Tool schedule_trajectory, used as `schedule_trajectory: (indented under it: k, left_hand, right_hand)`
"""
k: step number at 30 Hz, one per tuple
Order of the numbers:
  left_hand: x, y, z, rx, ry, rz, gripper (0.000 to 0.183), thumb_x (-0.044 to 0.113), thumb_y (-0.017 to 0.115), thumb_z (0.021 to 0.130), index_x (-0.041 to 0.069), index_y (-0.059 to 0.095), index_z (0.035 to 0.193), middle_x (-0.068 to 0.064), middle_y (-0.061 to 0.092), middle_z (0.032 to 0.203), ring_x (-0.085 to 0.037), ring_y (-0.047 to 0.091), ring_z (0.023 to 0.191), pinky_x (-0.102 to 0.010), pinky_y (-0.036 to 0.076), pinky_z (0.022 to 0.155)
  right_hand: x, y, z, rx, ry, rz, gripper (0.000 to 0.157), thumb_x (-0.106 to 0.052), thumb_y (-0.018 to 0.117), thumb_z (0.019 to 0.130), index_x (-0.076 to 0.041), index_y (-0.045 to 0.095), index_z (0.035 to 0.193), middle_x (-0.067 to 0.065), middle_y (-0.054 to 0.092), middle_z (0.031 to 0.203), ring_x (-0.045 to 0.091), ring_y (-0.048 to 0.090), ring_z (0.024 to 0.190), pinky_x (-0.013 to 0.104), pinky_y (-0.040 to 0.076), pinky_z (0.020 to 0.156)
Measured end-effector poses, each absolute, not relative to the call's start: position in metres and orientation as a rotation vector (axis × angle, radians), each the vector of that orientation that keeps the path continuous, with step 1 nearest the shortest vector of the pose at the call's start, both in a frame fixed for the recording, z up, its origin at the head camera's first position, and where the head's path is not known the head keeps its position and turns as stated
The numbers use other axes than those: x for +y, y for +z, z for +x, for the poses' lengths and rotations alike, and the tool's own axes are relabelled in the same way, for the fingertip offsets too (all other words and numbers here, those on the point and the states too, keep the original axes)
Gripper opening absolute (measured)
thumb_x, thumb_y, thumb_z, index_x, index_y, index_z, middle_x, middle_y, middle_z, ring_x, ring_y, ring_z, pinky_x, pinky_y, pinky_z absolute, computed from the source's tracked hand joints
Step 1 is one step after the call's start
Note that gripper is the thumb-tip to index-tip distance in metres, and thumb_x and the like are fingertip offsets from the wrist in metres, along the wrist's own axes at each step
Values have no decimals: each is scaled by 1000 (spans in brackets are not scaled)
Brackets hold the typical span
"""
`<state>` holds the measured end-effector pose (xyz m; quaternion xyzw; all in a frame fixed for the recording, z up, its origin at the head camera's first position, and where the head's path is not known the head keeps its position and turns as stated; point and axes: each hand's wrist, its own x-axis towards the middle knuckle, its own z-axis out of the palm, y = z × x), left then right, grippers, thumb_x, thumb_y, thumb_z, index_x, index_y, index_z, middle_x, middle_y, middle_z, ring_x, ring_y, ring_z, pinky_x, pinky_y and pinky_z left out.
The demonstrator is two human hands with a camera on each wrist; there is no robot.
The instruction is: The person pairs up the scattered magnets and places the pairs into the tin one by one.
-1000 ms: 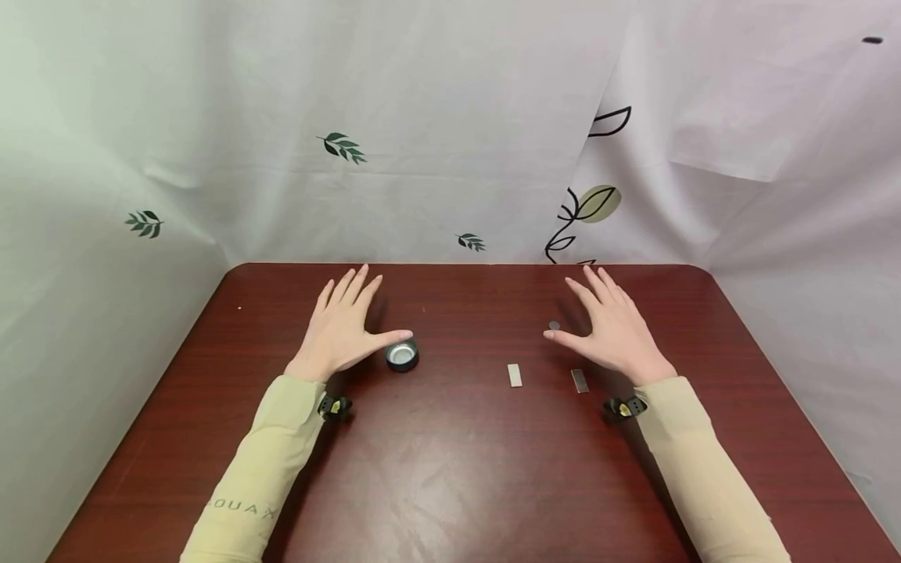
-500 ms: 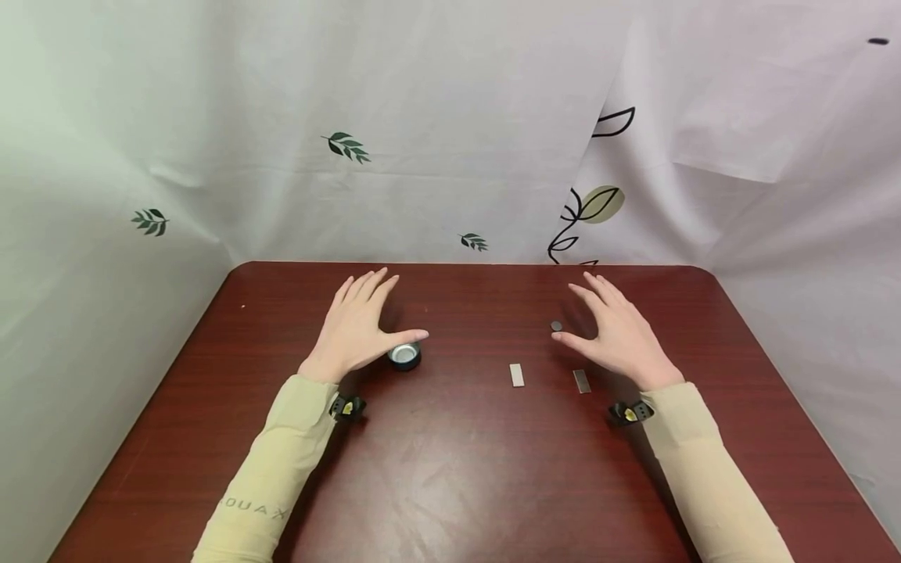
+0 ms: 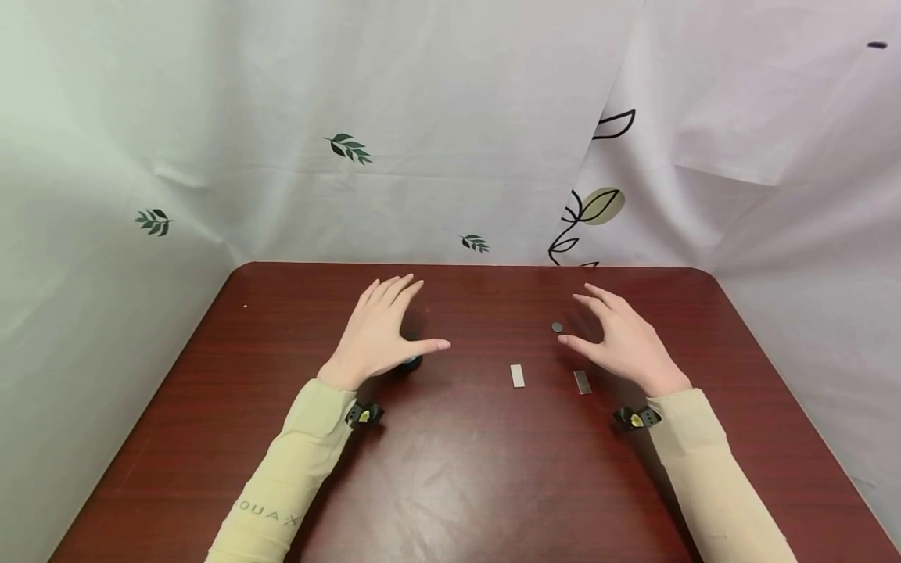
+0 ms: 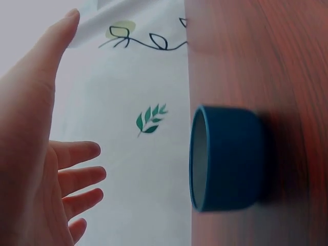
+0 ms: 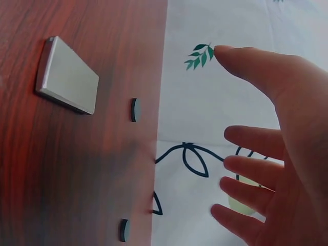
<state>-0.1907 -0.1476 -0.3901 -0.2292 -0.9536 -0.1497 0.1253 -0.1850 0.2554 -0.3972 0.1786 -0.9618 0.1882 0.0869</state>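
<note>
My left hand (image 3: 373, 335) hovers over the table with its fingers spread and thumb pointing right, holding nothing. Below it, mostly hidden in the head view, stands a small round blue cup (image 4: 233, 159) with a pale inside. My right hand (image 3: 629, 344) is also raised, fingers loosely extended and thumb pointing left. Near its thumb lies a small dark disc (image 3: 557, 328). A thin dark shiny rectangular plate (image 3: 583, 382) lies just below that hand, and a white rectangular plate (image 3: 517, 376) farther left. In the right wrist view, a second dark disc (image 5: 124, 230) shows.
The reddish-brown wooden table (image 3: 450, 469) has rounded far corners. White cloth (image 3: 436, 117) with leaf prints hangs behind it and along both sides. A black wrist strap (image 3: 364, 415) is on each wrist.
My left hand has moved right and slightly nearer, covering most of the blue cup in the head view. The right hand has shifted slightly right and nearer.
</note>
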Motion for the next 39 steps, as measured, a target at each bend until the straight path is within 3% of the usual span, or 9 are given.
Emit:
schedule_trajectory:
  k: [15,28,39]
  left_hand:
    - [-110,-395,-181,-2747,-499,-847,108,86,59,77,8,48,151,-8,43,155,-28,35,144,-42,12,122]
    - [-83,-404,-172,-2754,-608,-951,103,77,69,78,8,47,151,-6,43,155,-24,36,142,-37,21,119]
    - [-62,-409,-166,-2798,-701,-1024,102,76,69,79,8,46,152,-5,46,152,-22,41,139,-37,30,116]
  right_hand:
    - [262,-394,-180,-2860,559,554,70,-43,81,85,-6,59,140,13,53,144,34,47,132,58,43,102]
    - [269,-397,-176,-2849,658,624,67,-34,84,85,0,61,137,17,54,141,37,61,116,56,46,98]
    - [273,-401,-173,-2887,719,623,64,-28,86,83,2,63,134,19,61,132,38,59,119,56,46,99]
